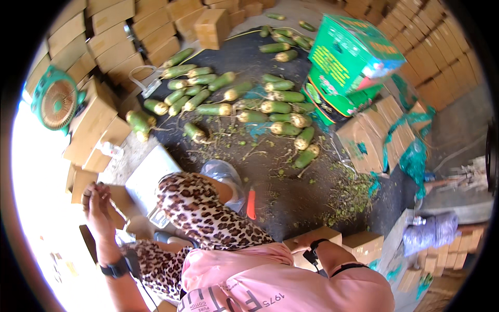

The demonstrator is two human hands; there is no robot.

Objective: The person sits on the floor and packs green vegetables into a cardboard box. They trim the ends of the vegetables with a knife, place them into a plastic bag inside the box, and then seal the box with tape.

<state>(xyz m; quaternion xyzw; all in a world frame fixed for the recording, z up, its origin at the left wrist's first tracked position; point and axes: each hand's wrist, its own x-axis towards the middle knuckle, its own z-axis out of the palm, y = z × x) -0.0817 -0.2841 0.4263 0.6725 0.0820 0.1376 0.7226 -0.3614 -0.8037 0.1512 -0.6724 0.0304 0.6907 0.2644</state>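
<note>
My right hand point(303, 243) is at a brown cardboard box point(323, 235); left hand point(96, 202) raised, fingers curled. Can't tell if either's pinching. Slim orange-red tool point(251, 204): ahead-left of right fingers (nearer), long axis fore-aft.

Pink shirt point(317, 278) (dark-lettered), leopard-print trousers point(205, 208), dark wristbands point(115, 268).

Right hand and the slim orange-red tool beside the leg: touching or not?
Apart. The head view shows the right hand by a cardboard box, with dark mat visible between it and the orange-red tool.
</note>
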